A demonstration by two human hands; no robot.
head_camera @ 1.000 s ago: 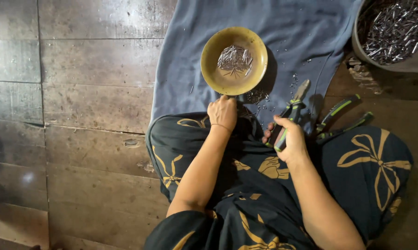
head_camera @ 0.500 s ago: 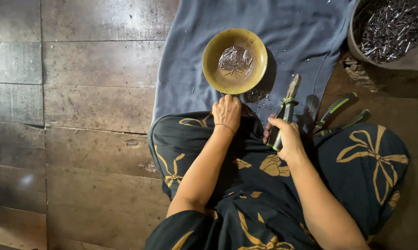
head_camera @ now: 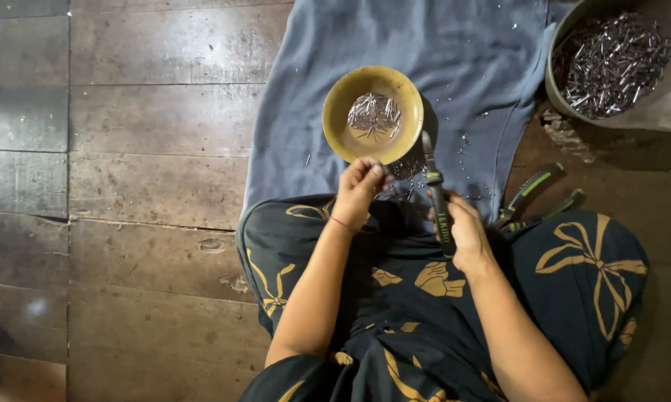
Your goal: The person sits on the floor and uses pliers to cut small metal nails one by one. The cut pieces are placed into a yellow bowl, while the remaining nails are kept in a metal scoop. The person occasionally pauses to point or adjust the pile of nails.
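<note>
Sitting cross-legged on a wooden plank floor (head_camera: 127,186), the person worked over a blue cloth (head_camera: 395,59) spread ahead of the knees. The right hand (head_camera: 466,234) was clenched around the black handle of a cutting tool (head_camera: 436,197) whose tip pointed toward a yellow bowl (head_camera: 339,112) holding a small heap of short metal pieces (head_camera: 374,115). The left hand (head_camera: 359,190) hovered just below the bowl's near rim, fingertips pinched together, apparently on something too small to make out. Judging by this, the step in hand was trimming or sorting a tiny piece over the bowl, and the next move would call for bringing pinch and tool tip together precisely. A grey tub (head_camera: 670,104) of longer metal pins (head_camera: 611,63) stood at the far right, and green-handled pliers (head_camera: 536,197) lay beside the right knee.
</note>
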